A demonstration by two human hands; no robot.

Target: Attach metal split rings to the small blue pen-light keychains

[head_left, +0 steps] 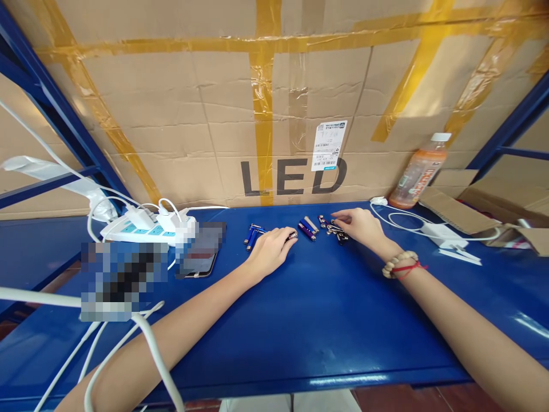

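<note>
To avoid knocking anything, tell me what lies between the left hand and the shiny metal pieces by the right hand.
In the way: small cylinders, lying on the table between the left hand and the shiny metal pieces.

Deep blue across tabletop, lower centre. Tan on carton, upper centre, crisscrossed by amber tape. Shows blue on small cylinders, mid-frame; purple on neighbouring cylinder. Orange on bottle, right. Beige and red on bracelet.
</note>
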